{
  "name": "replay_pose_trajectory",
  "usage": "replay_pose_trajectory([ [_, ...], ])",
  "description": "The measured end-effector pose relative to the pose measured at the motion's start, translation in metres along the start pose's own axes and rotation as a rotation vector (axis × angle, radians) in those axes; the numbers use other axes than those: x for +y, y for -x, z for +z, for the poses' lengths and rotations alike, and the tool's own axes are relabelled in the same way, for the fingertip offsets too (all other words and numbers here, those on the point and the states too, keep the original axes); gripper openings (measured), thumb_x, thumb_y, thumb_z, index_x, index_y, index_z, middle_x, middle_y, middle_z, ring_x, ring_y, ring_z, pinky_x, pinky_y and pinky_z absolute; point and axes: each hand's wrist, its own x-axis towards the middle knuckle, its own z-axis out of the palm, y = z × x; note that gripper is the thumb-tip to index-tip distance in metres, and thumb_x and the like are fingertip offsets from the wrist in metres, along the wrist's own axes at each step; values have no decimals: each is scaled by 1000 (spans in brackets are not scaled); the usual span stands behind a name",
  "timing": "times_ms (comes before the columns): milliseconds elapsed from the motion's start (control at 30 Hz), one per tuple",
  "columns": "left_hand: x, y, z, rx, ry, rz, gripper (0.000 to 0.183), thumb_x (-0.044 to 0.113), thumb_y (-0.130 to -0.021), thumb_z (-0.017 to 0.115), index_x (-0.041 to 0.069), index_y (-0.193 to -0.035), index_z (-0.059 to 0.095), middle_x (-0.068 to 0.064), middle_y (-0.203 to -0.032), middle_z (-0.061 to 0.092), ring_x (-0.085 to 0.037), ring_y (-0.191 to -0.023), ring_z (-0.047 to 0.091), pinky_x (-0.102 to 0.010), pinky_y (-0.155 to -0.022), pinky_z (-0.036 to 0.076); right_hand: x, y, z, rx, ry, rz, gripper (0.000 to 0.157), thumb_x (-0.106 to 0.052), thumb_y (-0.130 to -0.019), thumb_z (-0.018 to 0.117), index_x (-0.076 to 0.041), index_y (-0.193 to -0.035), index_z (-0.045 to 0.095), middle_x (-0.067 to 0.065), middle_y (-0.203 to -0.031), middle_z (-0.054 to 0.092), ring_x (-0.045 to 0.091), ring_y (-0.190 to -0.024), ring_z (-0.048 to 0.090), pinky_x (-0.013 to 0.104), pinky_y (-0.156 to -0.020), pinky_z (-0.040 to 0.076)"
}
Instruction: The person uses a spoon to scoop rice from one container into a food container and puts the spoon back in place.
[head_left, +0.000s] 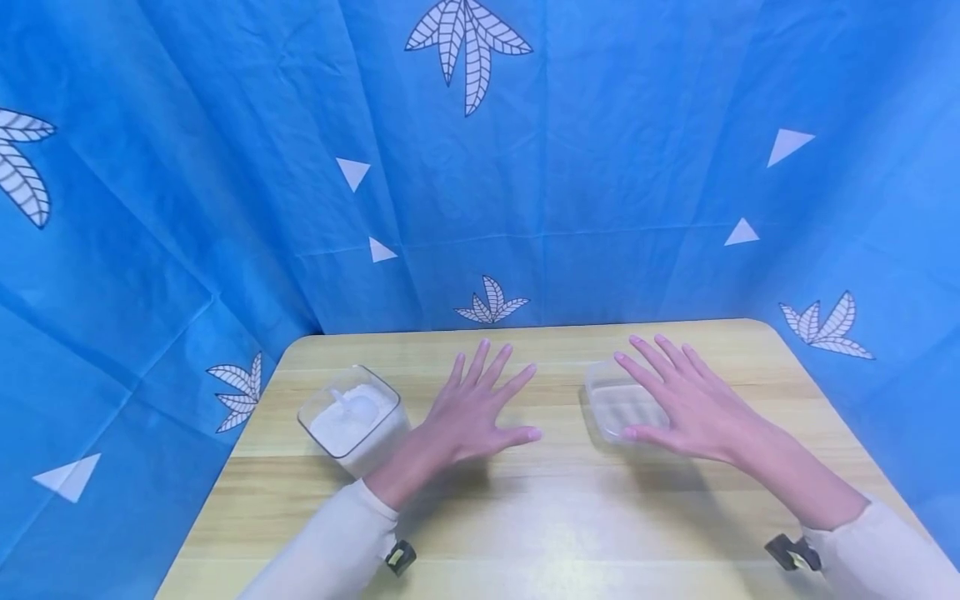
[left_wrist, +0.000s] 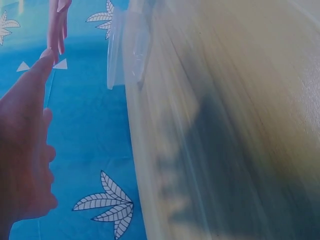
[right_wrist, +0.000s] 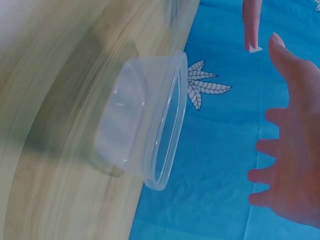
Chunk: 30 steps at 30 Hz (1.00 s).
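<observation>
My left hand [head_left: 470, 412] is held over the table with its fingers spread, holding nothing. To its left stands a clear square container [head_left: 375, 446] of white powder [head_left: 341, 427], with a white scoop [head_left: 358, 408] lying in the powder. My right hand [head_left: 693, 404], fingers also spread, hovers above a clear plastic box [head_left: 611, 400] and covers part of it in the head view. In the right wrist view this see-through box [right_wrist: 125, 115] stands upright on the wood, its rim below the hand.
The light wooden table [head_left: 540, 517] has rounded far corners. A blue curtain [head_left: 600, 167] with white leaf and triangle prints hangs behind and along both sides. Dark clips [head_left: 401, 557] sit at the cuffs of the white sleeves [head_left: 330, 542].
</observation>
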Motion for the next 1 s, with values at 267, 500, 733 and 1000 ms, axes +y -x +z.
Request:
replay_pose_trajectory([
  [267, 1, -7, 11, 3, 35, -17, 83, 83, -68, 20, 43, -139, 6, 3, -147, -11, -27, -130, -19, -55, -101, -9, 7, 3, 3, -3, -15, 24, 91, -70, -70, 50, -25, -142, 16, 6, -147, 11, 30, -133, 3, 47, -105, -4],
  [500, 3, -13, 16, -14, 30, -36, 83, 83, -68, 18, 43, -139, 5, 4, -146, -12, -27, -129, -21, -56, -101, -7, 13, 5, 5, 13, -24, 34, 91, -70, -70, 49, -24, -142, 19, 7, -146, 14, 30, -132, 4, 48, -105, -4],
  [733, 5, -17, 19, -24, 38, -36, 83, 83, -68, 17, 42, -140, 7, 3, -146, -12, -28, -129, -20, -54, -99, -11, 20, 6, 11, 19, -24, 45, 90, -69, -71, 50, -22, -142, 20, 9, -146, 15, 32, -132, 6, 49, -104, -2],
  [1000, 9, -23, 23, -28, 45, -33, 82, 83, -69, 16, 42, -139, 4, 2, -146, -13, -29, -130, -17, -56, -100, -6, 27, 7, 20, 17, -10, 59, 90, -69, -71, 49, -22, -142, 20, 8, -146, 15, 32, -132, 6, 49, -104, -2],
])
